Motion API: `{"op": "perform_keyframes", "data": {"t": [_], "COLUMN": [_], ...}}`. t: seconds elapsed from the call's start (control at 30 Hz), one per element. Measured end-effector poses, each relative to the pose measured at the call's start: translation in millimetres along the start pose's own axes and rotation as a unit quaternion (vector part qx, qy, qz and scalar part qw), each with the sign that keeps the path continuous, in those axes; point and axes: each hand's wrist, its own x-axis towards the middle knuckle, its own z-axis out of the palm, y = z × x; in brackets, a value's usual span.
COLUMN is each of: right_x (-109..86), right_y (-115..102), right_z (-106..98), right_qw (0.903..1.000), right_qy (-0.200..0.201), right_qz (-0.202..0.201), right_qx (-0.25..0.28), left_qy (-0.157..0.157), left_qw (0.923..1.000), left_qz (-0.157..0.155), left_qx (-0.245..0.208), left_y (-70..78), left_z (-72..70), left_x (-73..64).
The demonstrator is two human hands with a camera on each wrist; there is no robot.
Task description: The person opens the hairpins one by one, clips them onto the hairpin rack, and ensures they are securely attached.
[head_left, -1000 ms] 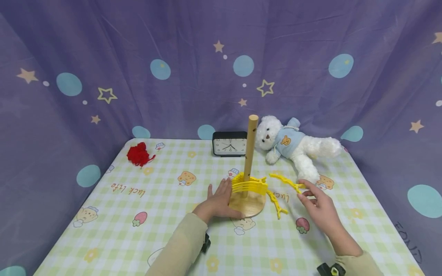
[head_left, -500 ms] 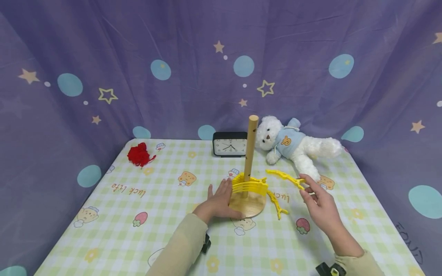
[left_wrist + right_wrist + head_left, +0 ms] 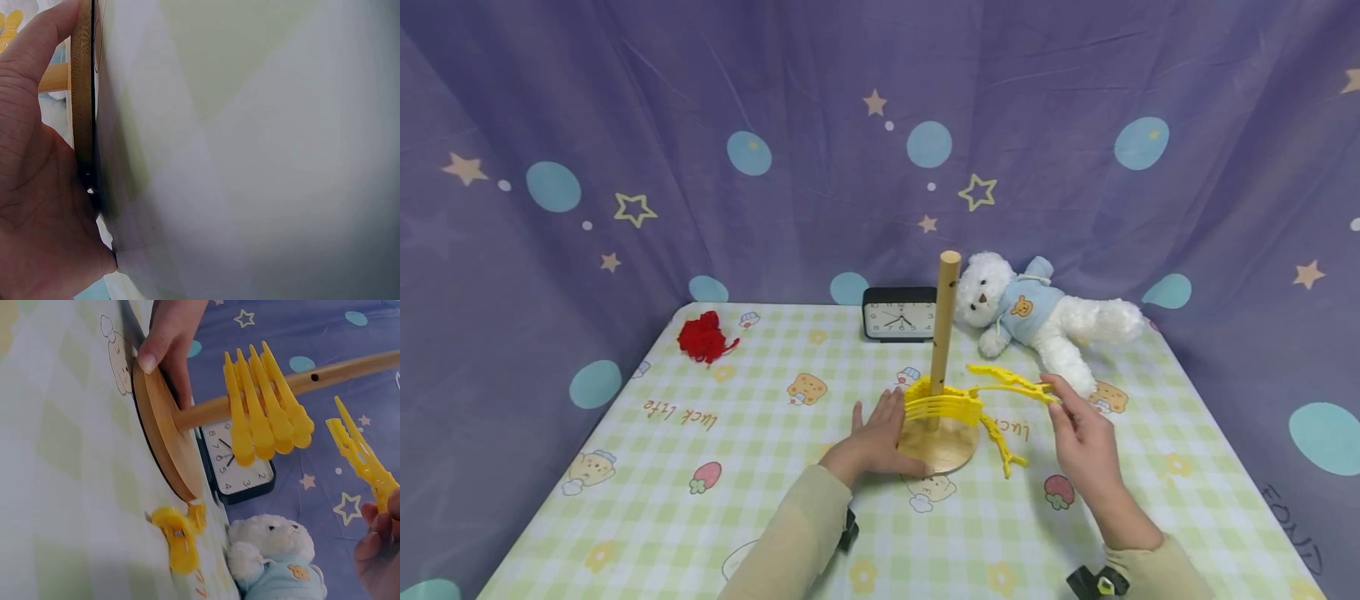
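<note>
A wooden stand has a round base (image 3: pixel 946 450) and an upright pole (image 3: pixel 946 325). My left hand (image 3: pixel 871 437) holds the left of the base, thumb on the front rim and fingers along the far side. Several yellow hair clips (image 3: pixel 949 408) sit stacked around the lower pole. Between thumb and fingers my right hand (image 3: pixel 1086 450) pinches another hair clip (image 3: pixel 369 464) at its tail; its two arms are spread apart, pointing at the pole. One more yellow hair clip (image 3: pixel 997 437) lies on the table beside the base.
Behind the pole stands a black-framed clock (image 3: pixel 898 317). A white teddy bear (image 3: pixel 1030 308) in a blue top lies at the back right. Red yarn (image 3: pixel 703 337) is at the back left. Purple curtains (image 3: pixel 805 208) surround the checked tablecloth (image 3: pixel 760 433).
My right hand has brought its hair clip leftward and slightly up, closer to the pole, and the clip's arms have spread. My left hand stays on the base.
</note>
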Motion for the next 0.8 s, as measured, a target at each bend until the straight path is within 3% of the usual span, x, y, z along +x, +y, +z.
{"op": "perform_keyframes", "data": {"t": [0.17,0.4,0.6,0.8], "right_x": [2.7,9.6,13.4,13.4], "right_y": [-3.9,-11.1,-16.1,-18.5], "right_z": [16.8,47.3,65.8,68.1], "right_qw": [0.9998,0.999,0.9985,0.9971], "right_qy": [0.013,0.01,-0.011,-0.052], "right_qz": [0.009,-0.032,-0.052,-0.056], "right_qx": [0.008,0.031,0.015,0.003], "left_qy": [-0.003,-0.005,-0.003,-0.001], "left_qw": [1.0,0.9999,0.9999,1.0], "left_qz": [-0.001,0.001,0.002,0.003], "left_qx": [-0.002,-0.011,-0.013,-0.006], "left_y": [1.4,0.6,1.2,1.7], "left_z": [-0.5,0.1,-1.4,-1.7], "left_x": [-1.1,-0.8,-2.1,-2.7]}}
